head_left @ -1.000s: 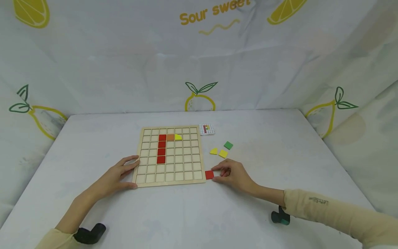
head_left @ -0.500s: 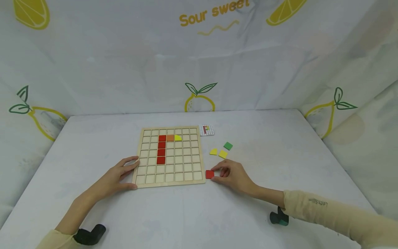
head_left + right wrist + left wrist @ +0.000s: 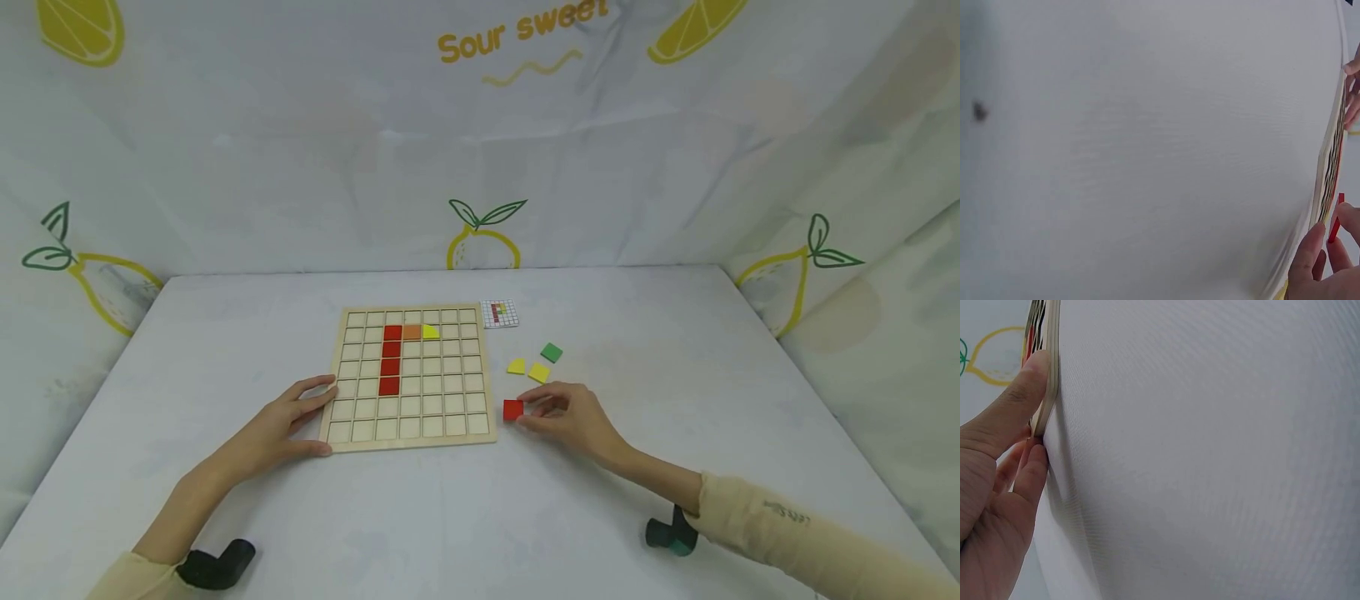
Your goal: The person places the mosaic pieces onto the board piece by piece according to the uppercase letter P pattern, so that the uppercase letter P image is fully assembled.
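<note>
One red tile (image 3: pixel 513 410) nudged away from board (image 3: pixel 431 385) — pinched in right grip (image 3: pixel 572 418), unplaced; left grip (image 3: pixel 283 425), fingers extended, touches board edge.

Dim, diffuse light; soft shadows on the white tabletop (image 3: pixel 420 525); right-wrist view hazy, a dark spot (image 3: pixel 980 112) blurred.

A flat wooden grid board (image 3: pixel 431 404), a left hand (image 3: pixel 281 423) touching its edge toward eight o'clock, holds a column of four red tiles (image 3: pixel 390 360). Just past it, toward four o'clock, a right hand (image 3: pixel 573 421) pinches a thin red square tile (image 3: pixel 513 410).
</note>
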A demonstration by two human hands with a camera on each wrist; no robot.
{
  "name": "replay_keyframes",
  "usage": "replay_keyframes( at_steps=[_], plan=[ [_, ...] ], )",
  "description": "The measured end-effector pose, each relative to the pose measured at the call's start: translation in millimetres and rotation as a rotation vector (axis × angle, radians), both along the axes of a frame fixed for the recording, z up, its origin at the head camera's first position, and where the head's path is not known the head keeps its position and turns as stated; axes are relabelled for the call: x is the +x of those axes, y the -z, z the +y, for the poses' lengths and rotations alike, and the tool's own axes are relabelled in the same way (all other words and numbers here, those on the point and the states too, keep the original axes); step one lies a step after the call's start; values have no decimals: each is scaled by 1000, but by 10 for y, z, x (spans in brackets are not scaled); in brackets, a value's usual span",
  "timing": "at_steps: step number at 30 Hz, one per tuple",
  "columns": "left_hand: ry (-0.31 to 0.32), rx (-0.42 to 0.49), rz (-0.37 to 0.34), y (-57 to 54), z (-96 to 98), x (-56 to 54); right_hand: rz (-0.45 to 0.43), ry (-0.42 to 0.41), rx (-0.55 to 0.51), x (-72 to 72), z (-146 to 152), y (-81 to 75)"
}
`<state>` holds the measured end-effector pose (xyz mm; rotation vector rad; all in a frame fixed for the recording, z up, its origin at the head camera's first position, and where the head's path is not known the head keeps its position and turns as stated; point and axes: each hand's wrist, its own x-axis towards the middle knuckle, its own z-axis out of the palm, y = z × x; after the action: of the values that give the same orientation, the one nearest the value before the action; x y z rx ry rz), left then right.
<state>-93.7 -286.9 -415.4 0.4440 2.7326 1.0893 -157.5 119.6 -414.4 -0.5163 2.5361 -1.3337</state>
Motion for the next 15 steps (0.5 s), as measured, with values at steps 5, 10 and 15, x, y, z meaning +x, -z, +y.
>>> replay_keyframes(
  at_steps=[5,10,15],
  plan=[
    [-3,-9,2,-3,5,-5,-44,50,-23,7,-20,-41],
    [-1,-12,2,-6,8,-1,-48,54,-80,15,-53,-79],
    [6,3,-1,-13,10,2,-70,39,-157,8,-126,-101]
  ],
)
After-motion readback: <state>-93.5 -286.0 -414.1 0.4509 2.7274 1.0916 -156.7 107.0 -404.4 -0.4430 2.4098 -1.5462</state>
